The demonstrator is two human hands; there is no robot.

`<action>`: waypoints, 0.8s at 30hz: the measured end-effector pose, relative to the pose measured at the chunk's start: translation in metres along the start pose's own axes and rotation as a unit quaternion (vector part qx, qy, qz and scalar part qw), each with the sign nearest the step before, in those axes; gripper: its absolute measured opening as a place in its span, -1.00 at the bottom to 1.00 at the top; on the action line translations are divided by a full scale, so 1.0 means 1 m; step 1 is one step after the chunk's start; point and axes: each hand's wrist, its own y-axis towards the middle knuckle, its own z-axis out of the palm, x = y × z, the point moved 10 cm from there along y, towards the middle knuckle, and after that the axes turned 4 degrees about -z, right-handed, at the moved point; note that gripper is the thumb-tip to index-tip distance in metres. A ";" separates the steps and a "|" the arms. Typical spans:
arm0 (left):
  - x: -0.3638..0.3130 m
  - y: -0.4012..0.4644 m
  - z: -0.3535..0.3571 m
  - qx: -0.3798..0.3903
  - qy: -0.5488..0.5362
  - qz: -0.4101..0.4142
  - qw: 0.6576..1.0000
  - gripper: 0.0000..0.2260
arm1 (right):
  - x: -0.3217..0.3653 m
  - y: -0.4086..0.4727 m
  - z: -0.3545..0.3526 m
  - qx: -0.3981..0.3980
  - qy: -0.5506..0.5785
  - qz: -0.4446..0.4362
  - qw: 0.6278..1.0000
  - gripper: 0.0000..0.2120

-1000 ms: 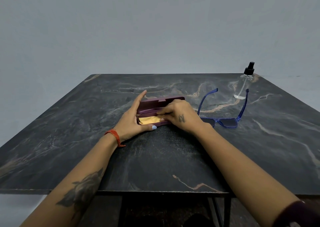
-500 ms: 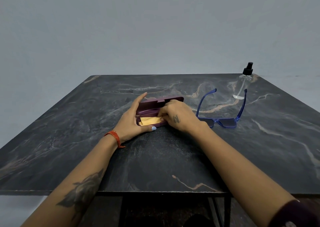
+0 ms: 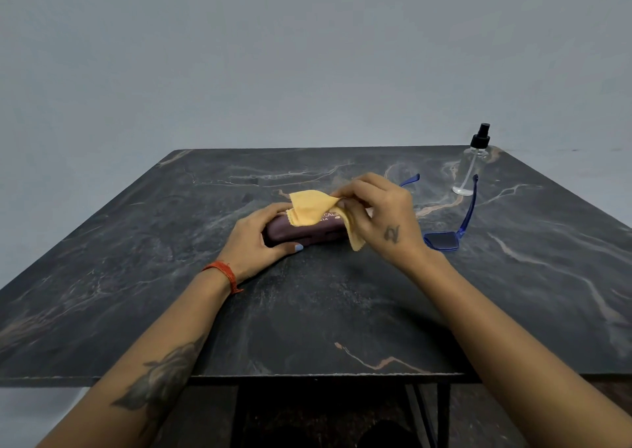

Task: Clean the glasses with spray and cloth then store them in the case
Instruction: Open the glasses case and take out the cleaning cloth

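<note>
On my feed the maroon case (image 3: 301,233) lies flat near the middle of the dark marbled table (image 3: 171,276), and it looks closed, with pale lettering showing on its top. The left hand (image 3: 254,242) wraps around the case's 9 o'clock end, fingers curled over the far side and thumb along the near edge, gripping it. The right hand (image 3: 383,218) hangs just above the case's 3 o'clock end, fingertips and thumb pinching the yellow cloth (image 3: 314,209), which is lifted clear of the table and drapes down across the case's top; one corner dangles toward 6 o'clock beside the palm. At 3 o'clock of that hand I see the blue glasses (image 3: 444,240) resting on the table, lenses down near the wrist, arms pointing away toward 12 o'clock, partly hidden behind the hand. The clear spray bottle (image 3: 470,170) with its black nozzle stands upright near the table's far corner, around 1 o'clock, just beyond the tip of one arm of the frame
</note>
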 end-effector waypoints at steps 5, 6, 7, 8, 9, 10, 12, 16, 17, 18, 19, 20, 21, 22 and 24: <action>0.001 -0.001 0.000 -0.001 0.035 0.008 0.999 -0.52 | -0.019 -0.017 -0.003 0.029 -0.005 0.054 0.998 -0.90; 0.000 -0.001 0.000 -0.002 0.039 0.007 0.999 -0.52 | -0.021 -0.019 -0.002 0.036 -0.008 0.062 0.997 -0.90; 0.000 -0.001 0.000 -0.004 0.041 0.006 0.999 -0.52 | -0.023 -0.020 0.000 0.043 -0.011 0.069 0.997 -0.91; -0.001 -0.002 0.000 -0.006 0.044 0.006 0.999 -0.51 | -0.024 -0.021 0.002 0.053 -0.014 0.075 0.996 -0.91; -0.002 -0.002 0.000 -0.007 0.047 0.008 0.999 -0.50 | -0.024 -0.021 0.004 0.066 -0.016 0.081 0.994 -0.91; -0.003 -0.003 0.000 -0.006 0.050 0.011 0.999 -0.49 | -0.024 -0.022 0.007 0.080 -0.017 0.085 0.993 -0.91; -0.006 -0.003 0.000 -0.005 0.054 0.022 0.998 -0.49 | -0.025 -0.023 0.012 0.107 -0.019 0.097 0.989 -0.91; -0.024 -0.008 -0.006 -0.044 0.098 0.057 0.993 -0.49 | -0.026 -0.026 0.007 0.133 -0.025 0.127 0.983 -0.91; -0.028 -0.009 -0.011 -0.069 0.106 0.067 0.990 -0.52 | -0.029 -0.027 0.009 0.138 -0.017 0.139 0.981 -0.90; -0.037 -0.011 -0.016 -0.100 0.108 0.084 0.986 -0.57 | -0.031 -0.029 0.007 0.139 -0.007 0.153 0.978 -0.90; -0.046 -0.013 -0.020 -0.126 0.102 0.097 0.982 -0.62 | -0.032 -0.031 0.006 0.143 0.006 0.166 0.976 -0.89; -0.051 -0.015 -0.022 -0.143 0.088 0.102 0.980 -0.66 | -0.035 -0.033 0.009 0.151 0.021 0.175 0.973 -0.89; -0.056 -0.017 -0.022 -0.149 0.067 0.104 0.981 -0.68 | -0.036 -0.034 0.011 0.158 0.033 0.181 0.970 -0.89; -0.059 -0.017 -0.018 -0.138 0.037 0.095 0.985 -0.68 | -0.036 -0.036 0.013 0.165 0.045 0.185 0.968 -0.89; -0.059 -0.017 -0.001 -0.083 -0.046 0.033 0.995 -0.66 | -0.035 -0.039 0.014 0.175 0.066 0.190 0.964 -0.91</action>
